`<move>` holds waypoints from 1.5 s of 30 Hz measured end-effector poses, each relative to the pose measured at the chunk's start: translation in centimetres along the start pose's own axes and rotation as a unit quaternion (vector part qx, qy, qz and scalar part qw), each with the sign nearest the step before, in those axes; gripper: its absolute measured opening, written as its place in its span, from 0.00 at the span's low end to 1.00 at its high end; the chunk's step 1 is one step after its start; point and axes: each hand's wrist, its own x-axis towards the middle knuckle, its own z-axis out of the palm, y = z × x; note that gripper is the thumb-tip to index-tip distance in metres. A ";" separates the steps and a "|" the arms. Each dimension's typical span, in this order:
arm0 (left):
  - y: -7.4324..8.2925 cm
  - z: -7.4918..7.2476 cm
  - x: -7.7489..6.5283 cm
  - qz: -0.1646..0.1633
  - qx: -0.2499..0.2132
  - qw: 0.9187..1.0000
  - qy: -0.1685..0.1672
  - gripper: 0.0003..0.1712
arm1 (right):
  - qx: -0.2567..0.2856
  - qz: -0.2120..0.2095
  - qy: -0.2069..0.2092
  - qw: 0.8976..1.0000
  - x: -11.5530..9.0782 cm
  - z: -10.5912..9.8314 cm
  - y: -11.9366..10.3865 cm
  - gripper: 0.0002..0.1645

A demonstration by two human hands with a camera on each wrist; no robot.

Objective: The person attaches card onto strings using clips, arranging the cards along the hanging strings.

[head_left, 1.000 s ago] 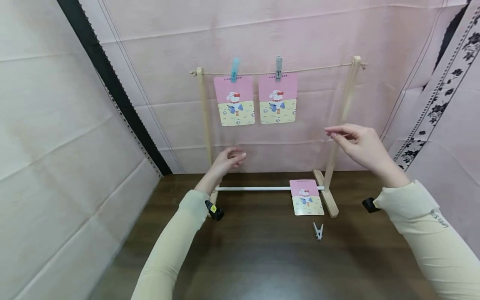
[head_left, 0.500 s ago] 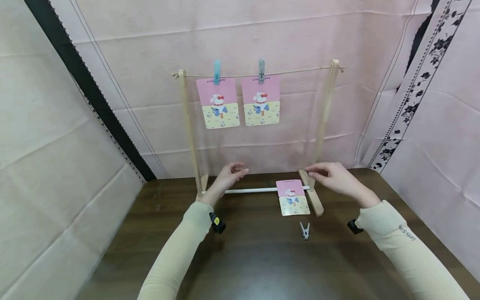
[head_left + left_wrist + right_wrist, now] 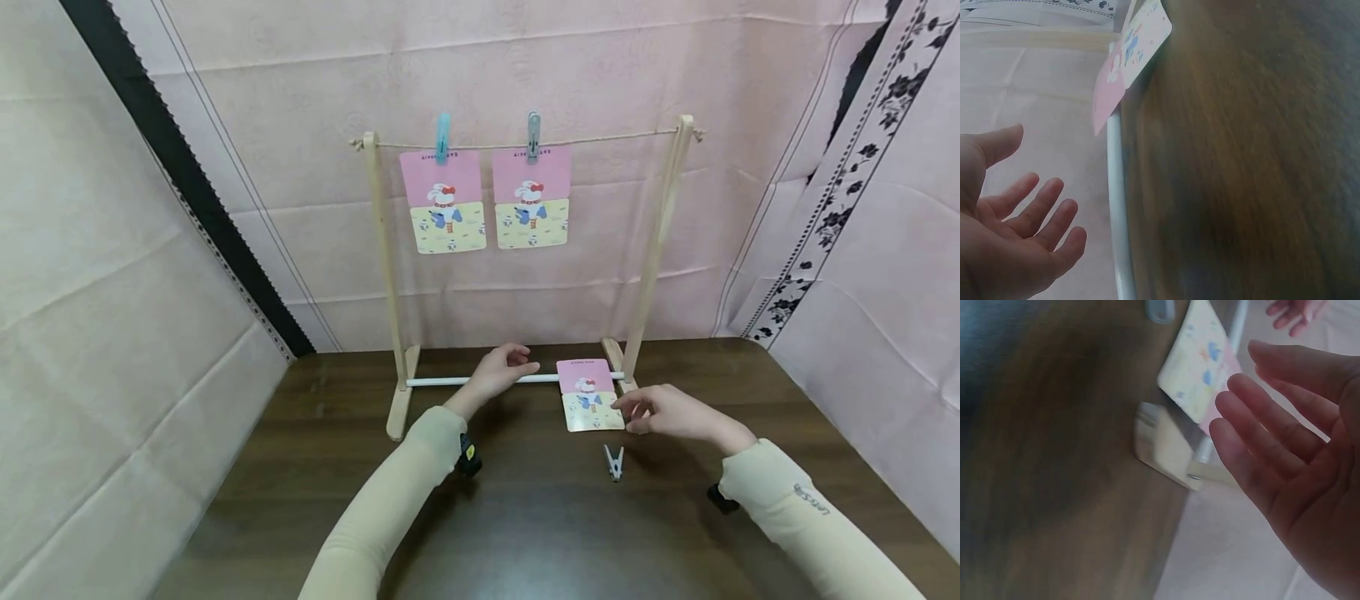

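Observation:
A pink and yellow card [image 3: 588, 398] with a cartoon figure leans on the white rod [image 3: 450, 381] low on a wooden stand. My right hand [image 3: 667, 414] is at the card's right edge in the head view; the right wrist view shows its fingers loosely bent, holding nothing. To the card's left, my left hand [image 3: 498, 372] hovers by the rod, and the left wrist view shows its fingers [image 3: 1041, 212] relaxed and spread with nothing in them. A grey clothespin [image 3: 615, 463] lies on the table in front of the card.
Two matching cards hang from a cord [image 3: 600, 137] between the stand's posts [image 3: 656, 242]. A blue clothespin [image 3: 442, 137] holds the left card [image 3: 447, 208], a grey-green clothespin [image 3: 533, 136] the right card [image 3: 531, 204]. Pale cloth walls surround the brown table [image 3: 525, 533].
My right hand has come down from beside the right post to the lower card's edge. My left hand has lowered and moved right, toward that card. Cards and clothespins stay put.

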 end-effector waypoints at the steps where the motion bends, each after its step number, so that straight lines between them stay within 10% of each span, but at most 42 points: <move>1: 0.0 0.2 0.2 -0.003 -0.003 1.000 0.002 0.28 | 0.004 0.003 -0.005 1.000 0.1 0.3 0.2 0.22; 25: -0.2 4.2 2.0 -0.041 -0.035 0.998 -0.014 0.21 | 0.040 -0.019 -0.073 0.996 0.4 3.9 1.2 0.18; 33: 1.1 4.2 3.7 -0.044 0.039 0.997 0.040 0.22 | 0.069 -0.017 -0.101 0.992 0.8 2.6 0.2 0.18; 39: 1.4 4.9 4.3 -0.084 0.117 0.990 0.013 0.24 | 0.076 -0.024 -0.112 0.990 0.5 2.8 0.5 0.22; 45: 0.9 5.4 3.5 -0.084 0.099 0.992 0.007 0.27 | 0.097 -0.025 -0.110 0.989 0.3 3.4 0.5 0.24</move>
